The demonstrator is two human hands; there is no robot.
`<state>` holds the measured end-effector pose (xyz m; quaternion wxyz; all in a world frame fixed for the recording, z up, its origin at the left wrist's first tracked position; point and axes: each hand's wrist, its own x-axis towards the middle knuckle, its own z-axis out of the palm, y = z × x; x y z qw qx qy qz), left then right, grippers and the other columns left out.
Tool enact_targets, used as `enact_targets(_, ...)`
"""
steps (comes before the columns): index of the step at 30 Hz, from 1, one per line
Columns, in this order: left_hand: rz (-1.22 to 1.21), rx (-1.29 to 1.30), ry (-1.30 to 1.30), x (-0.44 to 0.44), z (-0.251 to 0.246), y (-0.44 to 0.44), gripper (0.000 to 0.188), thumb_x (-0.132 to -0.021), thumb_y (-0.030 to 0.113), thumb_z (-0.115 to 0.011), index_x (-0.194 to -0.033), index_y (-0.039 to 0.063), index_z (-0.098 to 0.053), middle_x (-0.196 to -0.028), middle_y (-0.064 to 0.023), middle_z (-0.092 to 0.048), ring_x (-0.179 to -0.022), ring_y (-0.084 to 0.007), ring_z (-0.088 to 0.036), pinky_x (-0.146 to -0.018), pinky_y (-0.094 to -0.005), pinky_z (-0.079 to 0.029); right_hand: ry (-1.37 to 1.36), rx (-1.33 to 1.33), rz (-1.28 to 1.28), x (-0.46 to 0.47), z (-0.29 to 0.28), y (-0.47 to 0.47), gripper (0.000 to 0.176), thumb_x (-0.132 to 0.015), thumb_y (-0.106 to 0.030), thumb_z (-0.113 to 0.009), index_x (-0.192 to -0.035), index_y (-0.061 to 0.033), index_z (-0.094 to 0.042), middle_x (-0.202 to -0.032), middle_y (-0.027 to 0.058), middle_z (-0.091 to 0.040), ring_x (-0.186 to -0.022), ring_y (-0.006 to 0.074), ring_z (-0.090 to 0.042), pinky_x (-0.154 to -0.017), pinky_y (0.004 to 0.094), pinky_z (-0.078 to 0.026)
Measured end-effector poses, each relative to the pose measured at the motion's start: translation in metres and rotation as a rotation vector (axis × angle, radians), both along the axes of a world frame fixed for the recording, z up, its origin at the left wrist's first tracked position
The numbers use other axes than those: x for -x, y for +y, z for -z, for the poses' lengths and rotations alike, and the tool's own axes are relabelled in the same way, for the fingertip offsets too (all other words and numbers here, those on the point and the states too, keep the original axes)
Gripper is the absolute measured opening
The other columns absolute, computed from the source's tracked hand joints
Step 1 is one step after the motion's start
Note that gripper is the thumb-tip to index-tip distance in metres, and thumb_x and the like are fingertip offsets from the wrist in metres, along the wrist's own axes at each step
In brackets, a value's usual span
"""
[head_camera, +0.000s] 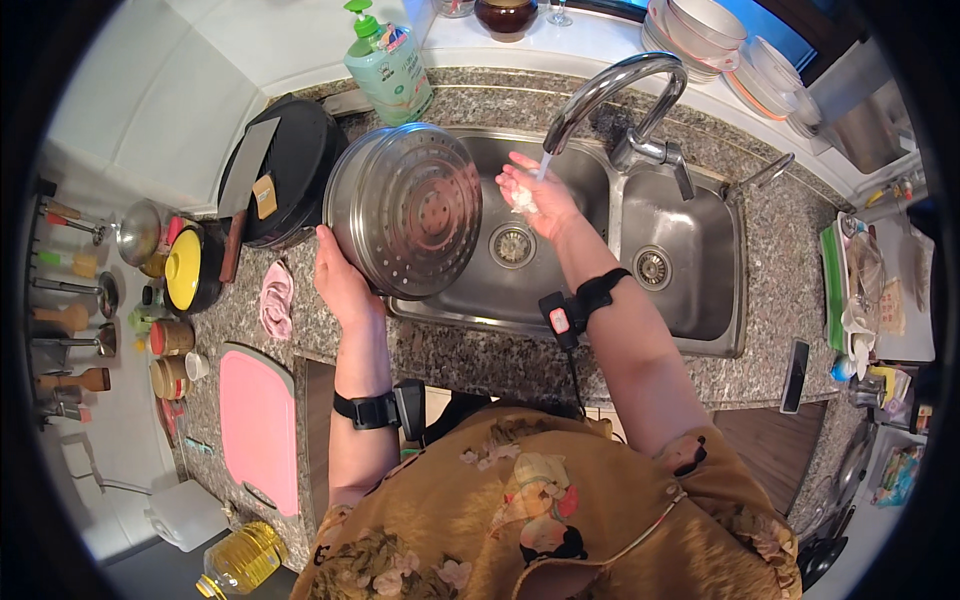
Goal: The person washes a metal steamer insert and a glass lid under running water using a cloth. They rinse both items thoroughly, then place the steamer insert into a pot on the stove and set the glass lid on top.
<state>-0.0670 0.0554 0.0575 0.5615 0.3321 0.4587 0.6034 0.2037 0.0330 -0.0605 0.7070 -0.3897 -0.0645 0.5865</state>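
My left hand (pixel 345 281) grips the rim of a steel steamer pot (pixel 360 202) from its left side. The pot is tilted over the left basin's left edge, and its perforated round base or tray (pixel 431 214) faces right. Under the running chrome faucet (pixel 577 112), my right hand (pixel 544 199) is palm up, fingers slightly curled around a white, wet clump (pixel 523 199); whether it is a cloth, scrubber or foam I cannot tell. Water falls onto this hand above the left basin of the steel double sink (pixel 491 300).
Left of the pot, a cleaver (pixel 251 169) lies on a black pan (pixel 300 165). A pump bottle (pixel 394 82) stands behind. A pink cloth (pixel 277 300) and pink cutting board (pixel 259 427) are at left. Stacked bowls (pixel 705 30) sit back right; a phone (pixel 795 375) lies near the front edge.
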Motion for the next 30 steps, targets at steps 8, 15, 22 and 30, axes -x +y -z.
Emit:
enact_targets(8,0.009,-0.049,-0.068,-0.002,-0.004,-0.003,0.040,-0.102,0.036,-0.049,-0.109,-0.001,-0.063,-0.101,-0.0080,-0.067,-0.087,-0.0148,-0.064,-0.077,-0.0286,-0.052,-0.259,0.204,-0.006,0.002,-0.023,-0.001,0.021,-0.098,-0.025,-0.057,-0.107,-0.0055,-0.058,-0.067,0.0021,-0.052,-0.047,0.0114,-0.043,-0.038,0.0267,-0.028)
enact_targets(15,0.033,-0.013,-0.024,0.001,-0.004,-0.003,0.044,-0.102,0.038,-0.049,-0.120,-0.001,-0.058,-0.114,-0.0096,-0.064,-0.099,-0.0175,-0.063,-0.085,-0.0319,-0.051,-0.473,0.339,0.027,0.007,-0.029,-0.002,0.041,-0.096,-0.048,-0.055,-0.081,-0.0105,-0.050,-0.061,-0.0003,-0.046,-0.045,0.0103,-0.038,-0.039,0.0268,-0.027)
enact_targets(22,0.148,0.163,-0.232,-0.004,0.026,0.012,0.049,-0.102,0.041,-0.046,-0.126,0.000,-0.055,-0.118,-0.0119,-0.063,-0.103,-0.0212,-0.063,-0.088,-0.0345,-0.053,-0.453,0.372,-0.144,0.001,-0.001,-0.039,0.033,-0.099,-0.042,-0.052,-0.096,-0.0095,-0.060,-0.072,0.0011,-0.058,-0.049,0.0097,-0.049,-0.036,0.0247,-0.032)
enact_targets(30,0.509,0.462,-0.427,-0.051,0.082,0.028,0.050,-0.104,0.040,-0.033,-0.132,0.003,-0.053,-0.129,-0.0132,-0.060,-0.115,-0.0271,-0.060,-0.098,-0.0426,-0.051,0.191,0.023,-0.309,-0.027,-0.018,-0.113,0.021,-0.099,-0.031,-0.055,-0.112,-0.0147,-0.060,-0.086,-0.0011,-0.065,-0.053,0.0083,-0.053,-0.041,0.0169,-0.041)
